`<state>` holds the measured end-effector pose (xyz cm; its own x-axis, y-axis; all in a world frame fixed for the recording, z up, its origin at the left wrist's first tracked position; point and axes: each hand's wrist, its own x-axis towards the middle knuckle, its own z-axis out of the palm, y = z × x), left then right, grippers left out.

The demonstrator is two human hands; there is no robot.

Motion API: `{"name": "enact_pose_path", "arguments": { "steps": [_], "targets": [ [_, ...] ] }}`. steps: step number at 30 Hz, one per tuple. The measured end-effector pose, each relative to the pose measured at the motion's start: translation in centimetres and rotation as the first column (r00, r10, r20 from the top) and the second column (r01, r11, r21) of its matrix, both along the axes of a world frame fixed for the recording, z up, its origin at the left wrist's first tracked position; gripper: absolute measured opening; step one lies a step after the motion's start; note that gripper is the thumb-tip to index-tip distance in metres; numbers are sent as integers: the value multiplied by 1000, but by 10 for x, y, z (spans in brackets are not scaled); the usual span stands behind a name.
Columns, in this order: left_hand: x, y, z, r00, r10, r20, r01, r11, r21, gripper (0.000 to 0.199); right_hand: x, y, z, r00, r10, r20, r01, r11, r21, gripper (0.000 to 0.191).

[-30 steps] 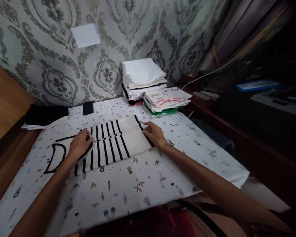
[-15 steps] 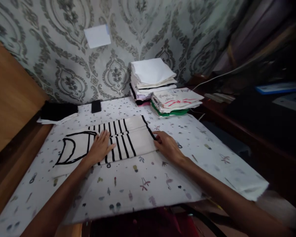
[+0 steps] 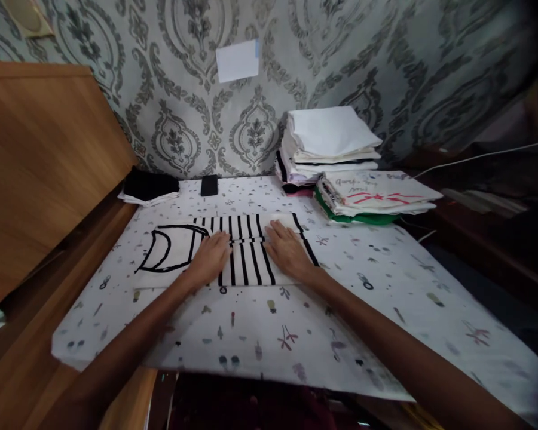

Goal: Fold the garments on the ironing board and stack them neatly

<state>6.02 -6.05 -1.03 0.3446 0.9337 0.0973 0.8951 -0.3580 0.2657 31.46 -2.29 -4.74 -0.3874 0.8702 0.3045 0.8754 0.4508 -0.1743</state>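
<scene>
A person's forearms (image 3: pixel 376 322) reach over a white printed tablecloth (image 3: pixel 260 328) toward a folded white garment with black stripes (image 3: pixel 246 263), which lies flat across the middle. The left hand (image 3: pixel 211 255) and right hand (image 3: pixel 287 249) rest palm down on it, apart from each other — both opened out flat, fingers extended, neither gripping the fabric. A wooden panel (image 3: pixel 45 161) stands at left. Beyond the garment, at right, a shorter stack of folded clothes (image 3: pixel 376 194) with red marks on top sits beside a taller white-topped stack (image 3: pixel 332 134). Farther back lie a dark phone-like slab (image 3: pixel 209 186) and, to its left, a folded black cloth (image 3: pixel 150 184) — behind them, a patterned wall (image 3: pixel 179 137) bearing a white card (image 3: pixel 238 61).
</scene>
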Motion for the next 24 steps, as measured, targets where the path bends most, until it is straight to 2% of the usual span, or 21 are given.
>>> {"name": "enact_pose_path", "arguments": {
  "steps": [3, 6, 8, 10, 15, 18, 21, 24],
  "targets": [
    [-28, 29, 10, 999, 31, 39, -33, 998, 47, 40, 1, 5, -9, 998, -54, 32, 54, 999, -6, 50],
    [-50, 50, 14, 996, -89, -29, 90, 995, 30, 33, 3, 5, -11, 996, -76, 56, 77, 997, -11, 49],
    [-57, 58, 15, 980, -181, -85, 184, 983, 21, 31, 3, 4, -11, 996, -70, 57, 71, 997, -10, 49],
    [-59, 63, 15, 966, -218, -138, 224, 974, 36, 27, 3, 4, -10, 996, -67, 54, 68, 998, -8, 48],
    [-58, 62, 16, 958, -226, -177, 238, 970, 51, 24, 3, 3, -11, 993, -110, 49, 110, 994, 6, 49],
    [-53, 53, 18, 970, -166, -175, 183, 979, 85, 26, 5, 3, -13, 992, -120, 38, 119, 993, 16, 50],
    [-40, 40, 14, 987, -110, -113, 123, 986, 113, 43, 5, 3, -13, 992, -120, 34, 119, 992, 32, 49],
    [-25, 29, 3, 992, -112, -65, 113, 994, 5, 63, 4, 2, -13, 990, -132, 52, 130, 991, 38, 49]
  ]
}}
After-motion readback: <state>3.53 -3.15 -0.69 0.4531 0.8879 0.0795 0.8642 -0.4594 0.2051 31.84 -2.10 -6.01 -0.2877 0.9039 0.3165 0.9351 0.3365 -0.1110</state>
